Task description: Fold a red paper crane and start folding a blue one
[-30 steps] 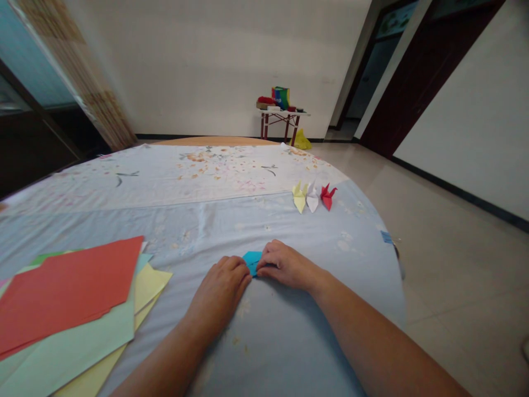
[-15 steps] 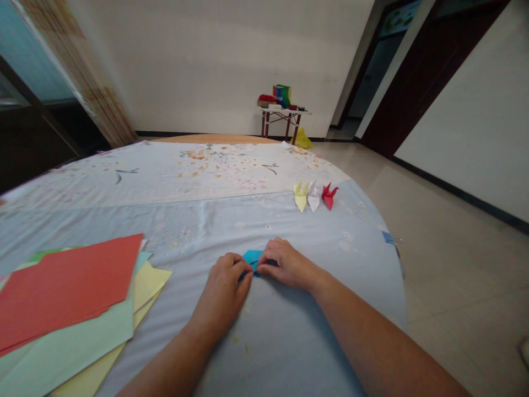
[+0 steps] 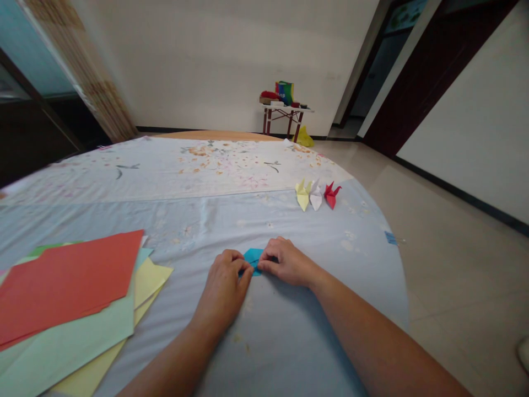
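Between my hands lies a small piece of folded blue paper [image 3: 253,256], low on the light blue tablecloth. My left hand [image 3: 226,278] pinches its left side, thumb and fingertips together at the near edge. From the right, my right hand [image 3: 285,262] grips the opposite side with thumb and forefinger. The fingers hide parts of both sides of the paper. Farther back and to the right stand three folded paper cranes in a row: a yellow crane [image 3: 303,196], a white crane [image 3: 316,195] and a red crane [image 3: 332,195].
At the left lies a stack of paper sheets, with red paper [image 3: 78,284] on top of pale green paper [image 3: 82,342] and yellow paper [image 3: 152,278]. A blue clip [image 3: 390,237] sits at the tablecloth's right edge. A small side table [image 3: 285,108] stands by the far wall.
The view has shifted slightly. Both hands stay on the blue paper in nearly the same pose, with hardly any visible change in its folds.
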Demonstrator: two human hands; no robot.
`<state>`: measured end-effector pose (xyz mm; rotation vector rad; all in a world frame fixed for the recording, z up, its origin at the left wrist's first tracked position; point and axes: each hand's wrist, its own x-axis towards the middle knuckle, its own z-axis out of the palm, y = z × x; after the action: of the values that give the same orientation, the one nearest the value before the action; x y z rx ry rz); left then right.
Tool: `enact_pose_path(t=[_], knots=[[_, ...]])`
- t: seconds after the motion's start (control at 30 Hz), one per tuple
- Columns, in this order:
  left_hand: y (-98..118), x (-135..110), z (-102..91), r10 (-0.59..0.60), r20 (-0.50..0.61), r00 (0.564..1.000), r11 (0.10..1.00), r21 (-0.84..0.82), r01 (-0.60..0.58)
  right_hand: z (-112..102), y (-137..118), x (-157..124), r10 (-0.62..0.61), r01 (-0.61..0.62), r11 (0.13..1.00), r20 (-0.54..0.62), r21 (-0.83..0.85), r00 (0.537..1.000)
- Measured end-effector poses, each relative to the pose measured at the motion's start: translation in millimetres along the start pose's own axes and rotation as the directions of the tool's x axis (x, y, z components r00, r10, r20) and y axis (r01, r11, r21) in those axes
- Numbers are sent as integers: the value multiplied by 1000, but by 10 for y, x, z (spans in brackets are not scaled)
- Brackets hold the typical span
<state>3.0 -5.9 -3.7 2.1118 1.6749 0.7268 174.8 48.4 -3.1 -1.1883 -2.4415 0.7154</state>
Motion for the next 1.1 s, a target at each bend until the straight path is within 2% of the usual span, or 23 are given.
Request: enact_pose_path(t=[0.37, 0.73, 1.1], knots=[[-3, 43, 39, -74, -38, 997, 996, -53, 72, 69, -55, 31, 85, -86, 996, -75, -8, 994], [2, 7, -5, -32, -40, 999, 998, -53, 30, 64, -57, -14, 84, -86, 996, -97, -18, 992], [-48, 46, -16, -11, -15, 1000, 997, -71, 10, -11, 7, -38, 217, -227, 970, -113, -84, 970]])
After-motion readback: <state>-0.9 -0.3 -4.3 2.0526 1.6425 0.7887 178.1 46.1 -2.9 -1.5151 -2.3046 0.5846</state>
